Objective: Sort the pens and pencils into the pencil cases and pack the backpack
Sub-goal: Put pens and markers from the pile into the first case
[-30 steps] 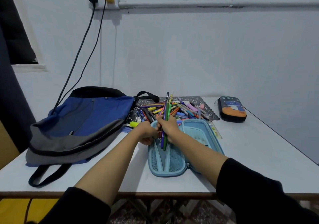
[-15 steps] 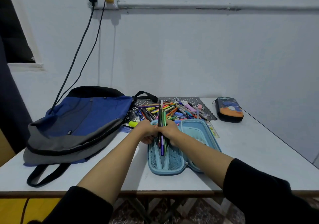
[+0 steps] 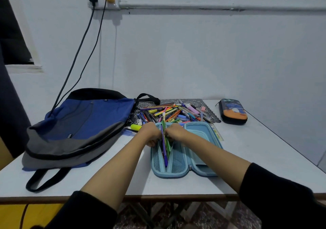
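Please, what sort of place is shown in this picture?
Probably a study corner at home, though not certain: a plain white table against a pale wall, a blue and grey fabric backpack, and a heap of coloured pens and pencils behind an open light blue pencil case.

The backpack [image 3: 84, 123] is showing matt woven cloth. The open pencil case [image 3: 176, 175] is presenting a smooth moulded shell, with netted mesh pockets [image 3: 177, 161] lining its inside. The tabletop [image 3: 264, 149] is appearing smooth with a faint sheen. The pens [image 3: 169, 113] are showing shiny plastic barrels, and the closed pencil case [image 3: 232, 112] is looking slightly glossy.
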